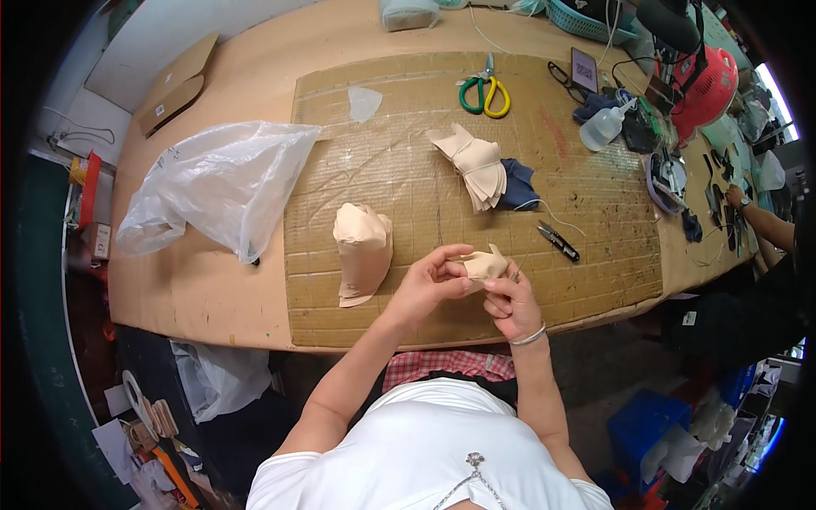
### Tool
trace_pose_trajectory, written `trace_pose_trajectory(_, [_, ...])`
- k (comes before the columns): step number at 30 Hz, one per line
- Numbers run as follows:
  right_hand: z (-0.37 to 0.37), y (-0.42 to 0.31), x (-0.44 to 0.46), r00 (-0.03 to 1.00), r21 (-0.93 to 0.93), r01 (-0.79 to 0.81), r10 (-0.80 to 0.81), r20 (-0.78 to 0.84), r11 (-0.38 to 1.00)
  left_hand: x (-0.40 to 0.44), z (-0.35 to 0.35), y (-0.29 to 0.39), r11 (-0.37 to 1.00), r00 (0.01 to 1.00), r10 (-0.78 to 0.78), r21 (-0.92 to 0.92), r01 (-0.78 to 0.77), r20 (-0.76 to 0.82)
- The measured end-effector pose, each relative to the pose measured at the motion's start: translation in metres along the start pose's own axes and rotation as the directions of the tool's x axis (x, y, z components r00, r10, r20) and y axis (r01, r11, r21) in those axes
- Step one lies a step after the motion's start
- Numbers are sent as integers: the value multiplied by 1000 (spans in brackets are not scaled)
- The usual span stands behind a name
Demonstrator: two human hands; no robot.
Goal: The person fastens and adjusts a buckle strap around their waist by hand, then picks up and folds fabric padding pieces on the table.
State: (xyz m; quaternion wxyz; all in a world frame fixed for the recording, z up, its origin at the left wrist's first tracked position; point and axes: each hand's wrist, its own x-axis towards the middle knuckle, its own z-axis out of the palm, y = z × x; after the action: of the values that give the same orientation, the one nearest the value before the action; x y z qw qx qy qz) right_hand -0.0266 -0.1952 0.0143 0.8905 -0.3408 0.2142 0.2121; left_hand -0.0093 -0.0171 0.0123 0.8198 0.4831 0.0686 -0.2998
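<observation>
Between my two hands is a small beige piece of leather-like material (485, 265), bent into a curved shape. My left hand (432, 280) pinches its left edge with thumb and fingers. On the other side, my right hand (512, 302), with a bangle at the wrist, grips the lower right edge. A stack of beige cut pieces (365, 251) stands to the left of my hands. Farther off lies a tied bundle of similar beige pieces (478, 166), with dark blue pieces (518, 184) beside it. A small black thread snipper (558, 241) rests to the right.
A cardboard sheet (408, 85) covers the table's middle. Scissors with green and yellow handles (485, 92) lie at the back. A clear plastic bag (225, 183) spreads at left. A squeeze bottle (603, 127) and red lamp (707, 93) stand right. Another person's hand (736, 197) is at far right.
</observation>
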Motion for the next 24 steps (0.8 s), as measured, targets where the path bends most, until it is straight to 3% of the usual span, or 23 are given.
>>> trace_pose_trajectory(2, [-4,0,-2,996,76,-86,84,35,993,3,-9,-3,997,998,-40,-66,43,43])
trace_pose_trajectory(4, [-9,2,-2,984,147,-173,163,77,974,9,-19,-12,927,968,-162,-307,216,192])
trace_pose_trajectory(7, [-14,4,0,977,200,-208,193,91,958,7,-16,-14,897,965,-182,-371,241,188])
trace_pose_trajectory(11, [-7,1,-3,998,10,-64,65,-23,998,-1,-4,1,962,981,-162,-206,181,106])
trace_pose_trajectory(16, [1,4,-5,998,-114,19,-26,-62,993,1,1,-1,999,999,-5,51,2,46])
trace_pose_trajectory(24, [-2,4,-7,999,-151,2,-10,-52,989,4,-3,-1,999,997,-48,-13,49,53])
